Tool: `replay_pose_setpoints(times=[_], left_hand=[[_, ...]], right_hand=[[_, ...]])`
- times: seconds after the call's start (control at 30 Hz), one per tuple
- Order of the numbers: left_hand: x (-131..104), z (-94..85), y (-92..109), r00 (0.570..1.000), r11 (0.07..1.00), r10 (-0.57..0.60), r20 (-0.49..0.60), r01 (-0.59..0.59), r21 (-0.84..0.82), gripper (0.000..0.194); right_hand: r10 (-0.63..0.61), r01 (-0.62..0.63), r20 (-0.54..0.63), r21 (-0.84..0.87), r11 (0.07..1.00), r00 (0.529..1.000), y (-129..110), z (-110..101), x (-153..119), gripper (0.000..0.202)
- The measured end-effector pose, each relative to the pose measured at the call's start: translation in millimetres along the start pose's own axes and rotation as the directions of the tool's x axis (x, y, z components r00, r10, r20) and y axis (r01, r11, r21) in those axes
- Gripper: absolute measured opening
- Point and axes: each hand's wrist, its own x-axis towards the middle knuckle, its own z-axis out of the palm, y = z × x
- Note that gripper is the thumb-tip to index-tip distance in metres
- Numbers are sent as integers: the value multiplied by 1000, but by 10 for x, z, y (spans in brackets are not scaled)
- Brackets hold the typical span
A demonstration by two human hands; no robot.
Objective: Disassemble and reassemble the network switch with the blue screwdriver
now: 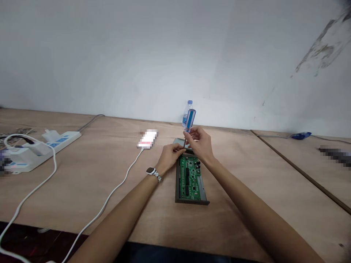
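A screwdriver (pixel 190 119) with a clear and blue handle stands nearly upright, its shaft pointing down at the far end of an open metal case (pixel 177 182). My right hand (pixel 201 142) pinches it just below the handle. A green circuit board (pixel 191 175) lies inside the case. My left hand (pixel 170 157), below a wrist with a watch, has its fingers closed at the case's far left corner, close to the screwdriver shaft. What those left fingertips hold is too small to make out. The screwdriver's tip is hidden by the fingers.
A plastic water bottle (pixel 186 109) stands behind the screwdriver near the wall. Left of the hands, a lit phone (pixel 148 138) lies on a white cable (pixel 120 186). A white power strip (pixel 68 138) is far left. A blue packet (pixel 301 136) lies back right, past a table seam (pixel 296 171).
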Motion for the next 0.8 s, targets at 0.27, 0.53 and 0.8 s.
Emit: replay_pose_setpoints(times=[0.27, 0.53, 0.8], left_hand=[[-26, 24, 18, 1000, 997, 12, -16, -11, 71, 19], [-150, -59, 126, 996, 879, 54, 74, -82, 470, 34], [-236, -32, 130, 990, 879, -13, 138, -54, 473, 12]], right_hand=[[-57, 43, -97, -142, 989, 994, -6, 31, 2, 32], [-87, 59, -124, -214, 975, 988, -42, 26, 5, 28], [-59, 52, -57, -118, 992, 997, -73, 13, 22, 35]])
